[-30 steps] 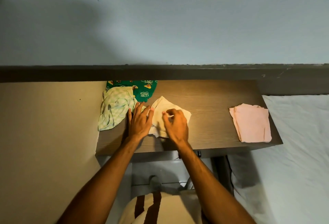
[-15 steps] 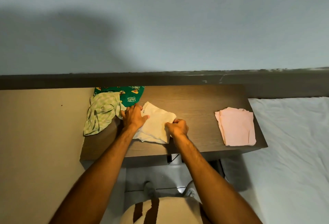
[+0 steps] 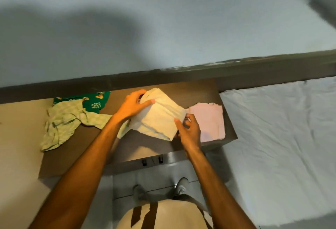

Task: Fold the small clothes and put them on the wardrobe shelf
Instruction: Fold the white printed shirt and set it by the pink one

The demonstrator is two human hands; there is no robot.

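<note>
1. Location type: home bedroom.
2. Evidence: bed with wrinkled white sheet [image 3: 283, 138] beside a small wooden bedside table [image 3: 203, 90]; painted wall [image 3: 163, 28]; small clothes [image 3: 61, 125] on the table.

Cream cloth [image 3: 160, 118] between my hands: soft, matt, thick at the folds. Pink cloth [image 3: 211, 119] smooth, flat, matt. Pale green checked cloth [image 3: 61, 125] thin, crumpled. Dark green printed cloth [image 3: 94, 99]. Table [image 3: 200, 90] wood-grain, dull sheen. Bedsheet [image 3: 281, 138] wrinkled, matt.

Pale wall [image 3: 163, 19], wooden table [image 3: 200, 90], bed [image 3: 281, 138]
</note>
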